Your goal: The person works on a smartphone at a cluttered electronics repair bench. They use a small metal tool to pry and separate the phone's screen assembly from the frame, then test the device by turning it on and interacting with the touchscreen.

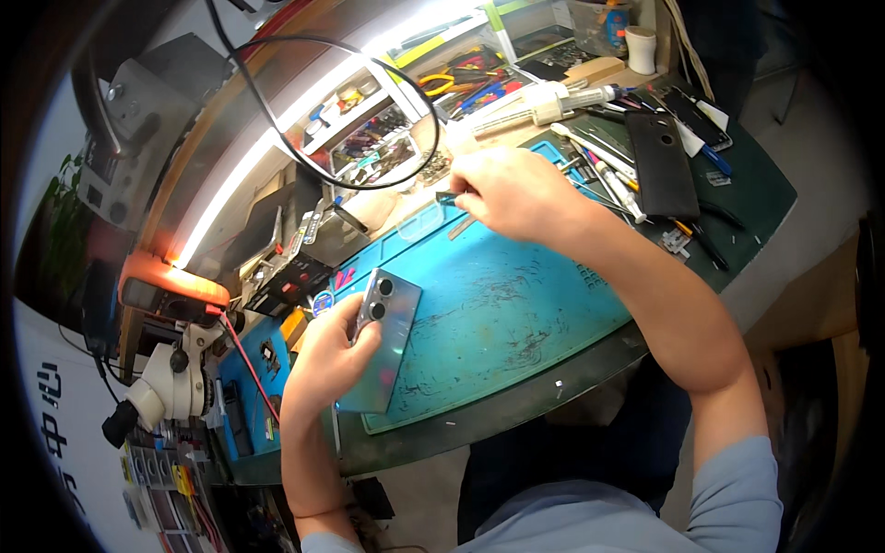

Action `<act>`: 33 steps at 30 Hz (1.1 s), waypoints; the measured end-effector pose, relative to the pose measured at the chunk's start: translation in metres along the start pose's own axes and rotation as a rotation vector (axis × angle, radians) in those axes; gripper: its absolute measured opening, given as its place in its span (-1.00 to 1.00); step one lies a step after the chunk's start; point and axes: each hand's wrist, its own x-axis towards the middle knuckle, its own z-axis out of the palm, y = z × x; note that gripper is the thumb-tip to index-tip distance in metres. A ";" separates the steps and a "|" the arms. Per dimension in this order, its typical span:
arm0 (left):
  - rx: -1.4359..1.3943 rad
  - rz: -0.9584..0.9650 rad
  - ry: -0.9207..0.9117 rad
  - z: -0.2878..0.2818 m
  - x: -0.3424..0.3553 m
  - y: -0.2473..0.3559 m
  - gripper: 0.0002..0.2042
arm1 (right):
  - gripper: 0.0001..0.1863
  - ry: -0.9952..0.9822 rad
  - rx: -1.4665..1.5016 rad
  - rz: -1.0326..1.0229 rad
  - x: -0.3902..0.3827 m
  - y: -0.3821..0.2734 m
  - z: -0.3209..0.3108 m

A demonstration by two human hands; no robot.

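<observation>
- Our phone is over the left part of the blue mat, silvery back upward; we cannot tell whether it rests flat or is lifted a little.
- As far as we can judge, the work on it is at an early point: the back panel looks in place, the round camera lenses sit in it, and we see no part taken off. What is left we cannot tell.
- Its long axis runs away from our body, leaning slightly right; the camera end points to the far side, the plain end back toward us and left.
- Our left hand grips the phone by its left edge, the thumb lying across the back beside the lenses; the other fingers are mostly hidden.
- Our right hand is well apart from the phone, at the mat's far side, fingertips drawn close together at a small dark piece; we cannot tell whether it is pinched.
- Near that hand are a clear tray and a thin brownish strip.
- Farther out, we have an orange meter and a white microscope at left, and a black slab among tools at right.
</observation>
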 end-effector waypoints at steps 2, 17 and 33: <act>-0.158 0.065 -0.026 -0.003 0.007 -0.045 -0.70 | -0.85 0.168 0.113 -0.083 0.002 -0.006 0.010; -1.353 0.078 0.214 0.005 -0.008 -0.065 -0.69 | -0.82 -0.153 0.668 0.047 -0.008 -0.032 0.025; -0.977 -0.011 0.267 -0.016 -0.020 -0.082 -0.64 | -0.81 -0.093 0.557 0.007 -0.015 -0.043 0.034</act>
